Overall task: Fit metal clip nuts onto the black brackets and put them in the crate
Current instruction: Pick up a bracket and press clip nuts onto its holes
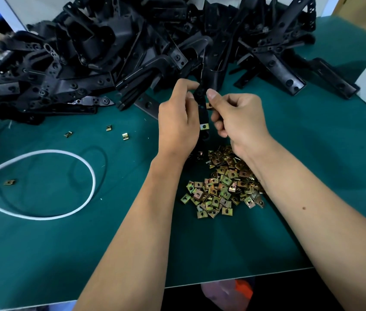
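While the left hand (178,117) grips the narrow black plastic bracket (202,113) upright over the green table (65,232), steadying it, the right hand (238,117) pinches a brass-coloured metal clip nut (209,105) against its edge, probably to slide it on; no crate visible.

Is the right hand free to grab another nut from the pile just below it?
Probably not yet: the right hand pinches a nut at the bracket. The pile lies uncovered beneath its wrist.
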Demonstrator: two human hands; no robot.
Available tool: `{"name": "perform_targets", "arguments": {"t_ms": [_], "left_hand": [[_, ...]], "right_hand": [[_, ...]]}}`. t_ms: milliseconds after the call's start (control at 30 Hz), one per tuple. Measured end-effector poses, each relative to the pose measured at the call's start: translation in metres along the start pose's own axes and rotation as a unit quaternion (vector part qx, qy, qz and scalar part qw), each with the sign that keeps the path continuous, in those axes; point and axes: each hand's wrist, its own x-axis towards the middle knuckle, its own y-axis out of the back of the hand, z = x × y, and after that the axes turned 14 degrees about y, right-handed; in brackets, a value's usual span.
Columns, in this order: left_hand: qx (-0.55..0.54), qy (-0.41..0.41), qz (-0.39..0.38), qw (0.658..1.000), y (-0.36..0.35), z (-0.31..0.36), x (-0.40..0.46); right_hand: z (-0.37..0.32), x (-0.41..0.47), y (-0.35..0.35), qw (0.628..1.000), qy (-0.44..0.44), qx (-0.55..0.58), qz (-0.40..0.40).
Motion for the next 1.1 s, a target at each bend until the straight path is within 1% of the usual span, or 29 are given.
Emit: {"name": "perform_targets", "arguments": {"t_ms": [233,433,533,700,867,1100], "left_hand": [[-0.006,0.009,0.004,1.0,-0.001,0.002,-0.002],[0.006,0.011,0.012,1.0,-0.004,0.005,-0.004],[0.011,0.017,0.019,1.0,-0.003,0.005,-0.004],[0.01,0.031,0.045,0.998,0.001,0.002,-0.001],[0.022,0.02,0.042,0.999,0.001,0.003,-0.001],[0.055,0.016,0.031,0.998,-0.001,0.01,-0.005]], "right_hand": [[0.002,-0.002,-0.002,1.0,-0.002,-0.009,-0.006],[0.004,-0.004,-0.005,0.999,0.011,-0.028,0.011],[0.002,-0.003,-0.004,0.999,0.023,-0.036,-0.003],[0.001,0.004,0.003,0.995,-0.054,0.029,-0.075],[0.002,0.006,0.007,0.992,-0.094,0.054,-0.072],[0.002,0.006,0.006,0.995,-0.049,0.022,-0.079]]}}
